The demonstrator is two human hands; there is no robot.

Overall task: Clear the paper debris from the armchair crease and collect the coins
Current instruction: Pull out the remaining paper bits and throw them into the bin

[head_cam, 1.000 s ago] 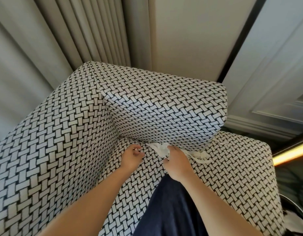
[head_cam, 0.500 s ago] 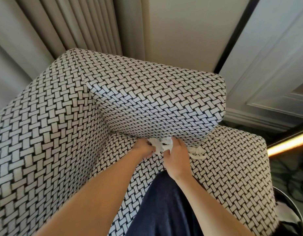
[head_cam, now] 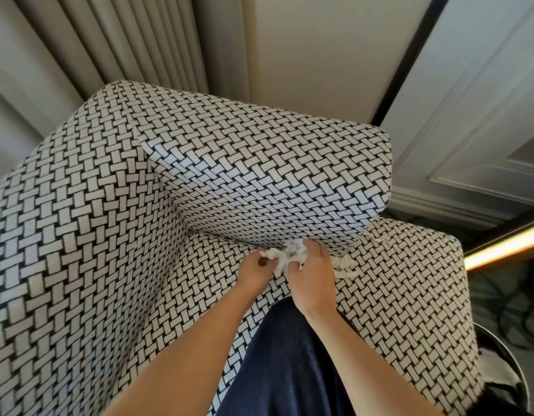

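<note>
At armchair crease [head_cam: 229,237], left hand [head_cam: 253,271] and right hand [head_cam: 312,277] fingers [head_cam: 315,250] pinch crumpled paper [head_cam: 291,253].

Matt woven-print cloth armchair [head_cam: 259,187], crumpled white paper [head_cam: 291,254], smooth dark blue cloth [head_cam: 289,370]

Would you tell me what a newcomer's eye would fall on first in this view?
The black-and-white woven armchair fills the view. At its seat crease, mid-frame, the left hand and right hand grip crumpled white paper. More paper shreds lie in the crease just right of them.
</note>
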